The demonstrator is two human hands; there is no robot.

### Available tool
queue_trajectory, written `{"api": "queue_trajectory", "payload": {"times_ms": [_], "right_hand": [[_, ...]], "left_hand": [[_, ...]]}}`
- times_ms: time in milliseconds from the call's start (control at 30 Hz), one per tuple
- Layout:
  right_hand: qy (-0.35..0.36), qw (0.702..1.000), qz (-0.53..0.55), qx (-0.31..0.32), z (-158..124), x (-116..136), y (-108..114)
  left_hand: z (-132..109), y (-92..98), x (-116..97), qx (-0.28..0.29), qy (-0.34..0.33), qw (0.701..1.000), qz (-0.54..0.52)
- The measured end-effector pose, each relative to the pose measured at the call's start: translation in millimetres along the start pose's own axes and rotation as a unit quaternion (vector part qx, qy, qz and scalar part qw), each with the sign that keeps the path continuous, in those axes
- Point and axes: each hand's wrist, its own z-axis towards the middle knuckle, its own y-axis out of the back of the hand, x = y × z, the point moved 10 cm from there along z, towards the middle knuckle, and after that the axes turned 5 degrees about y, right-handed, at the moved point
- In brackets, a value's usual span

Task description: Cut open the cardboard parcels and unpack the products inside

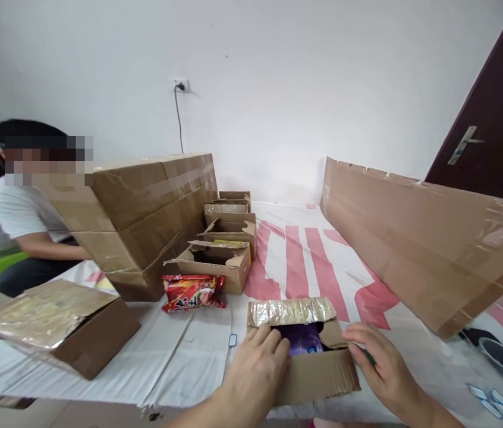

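Note:
A small cardboard box [318, 377] stands open at the table's front edge, its far flap [289, 311] covered in shiny tape. Inside lies a purple package [300, 340], partly hidden by the box walls. My left hand [258, 362] curls its fingers over the box's left side. At the right side flap [334, 334], my right hand [379, 359] has its fingertips and thumb closed on the edge. A bit of green shows behind that hand, too small to name. A red snack packet [194, 292] lies beyond the box to the left.
Several open cardboard boxes [222, 267] stand in a row behind the packet. A closed box [62, 324] sits at left. Tall cardboard walls flank the table, left [144, 214] and right [421, 238]. Another person [32, 208] sits beyond the left wall. Blue-edged labels [494, 401] lie at right.

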Motion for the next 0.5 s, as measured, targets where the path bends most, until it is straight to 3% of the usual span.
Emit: {"api": "queue_trajectory", "payload": {"times_ms": [133,200,267,367,400,500], "right_hand": [[-0.02,0.966,0.055,0.253,44.2,27.4,-58.6],[-0.026,0.943,0.033,0.329,49.2,30.9,-80.8],[0.002,0.947,0.006,0.322,56.0,32.9,-89.5],[0.052,0.969,-0.041,0.236,68.4,32.3,-86.2],[0.056,0.969,-0.063,0.233,70.1,29.6,-88.3],[0.032,0.941,-0.14,0.306,69.4,16.0,-105.7]], "left_hand": [[-9.0,-21.3,-19.6,0.023,-0.087,0.996,0.009],[-14.2,-29.2,-18.9,0.014,-0.085,0.996,0.022],[-17.5,-28.4,-12.2,-0.018,-0.058,0.997,0.039],[-20.6,-19.1,-4.3,-0.075,-0.028,0.995,0.065],[-21.1,-17.5,-3.1,-0.086,-0.024,0.994,0.071],[-21.1,-22.7,-3.1,-0.087,-0.028,0.993,0.068]]}}
